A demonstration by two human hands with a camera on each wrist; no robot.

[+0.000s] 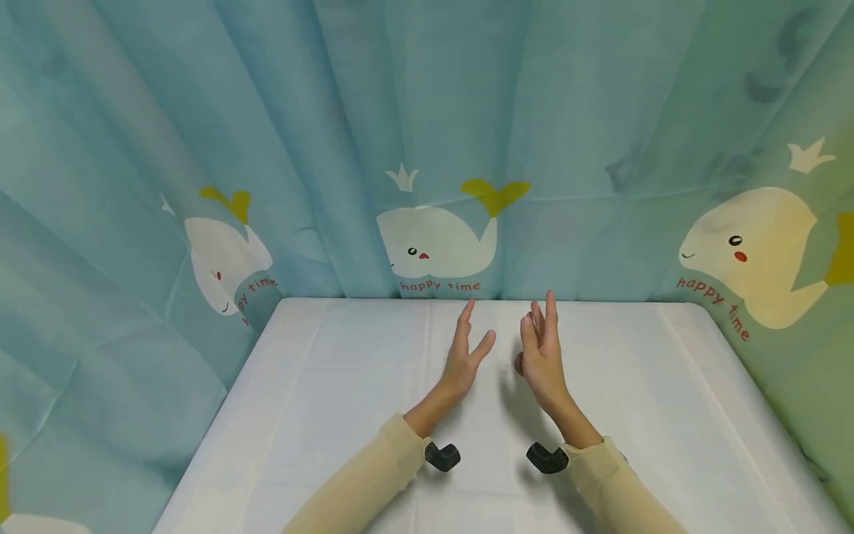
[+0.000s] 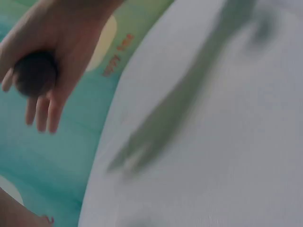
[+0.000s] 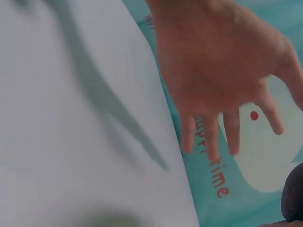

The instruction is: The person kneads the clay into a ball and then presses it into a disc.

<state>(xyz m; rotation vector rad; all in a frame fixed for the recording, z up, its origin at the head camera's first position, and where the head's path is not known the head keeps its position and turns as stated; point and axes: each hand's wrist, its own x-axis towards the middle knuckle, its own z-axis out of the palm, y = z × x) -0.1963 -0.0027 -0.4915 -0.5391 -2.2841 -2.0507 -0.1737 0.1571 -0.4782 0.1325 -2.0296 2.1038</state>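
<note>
My left hand (image 1: 459, 365) is raised over the white table with its fingers straight and thumb spread. In the right wrist view this left hand (image 3: 215, 71) shows its palm with nothing in it. Facing it, my right hand (image 1: 545, 365) stands upright with straight fingers. A dark round ball (image 2: 35, 78) appears in front of the right palm in the left wrist view, the fingers extended below it. Whether the palm touches it, I cannot tell. The same ball (image 3: 293, 196) is cut off at the right wrist view's edge, a bit of skin beneath it.
The white-covered table (image 1: 360, 363) lies below both hands and carries their shadows. A blue-green curtain (image 1: 574, 148) with printed whales hangs around its back and sides. A black wrist device (image 1: 443, 457) hangs under the left sleeve, another black device (image 1: 547, 458) by the right.
</note>
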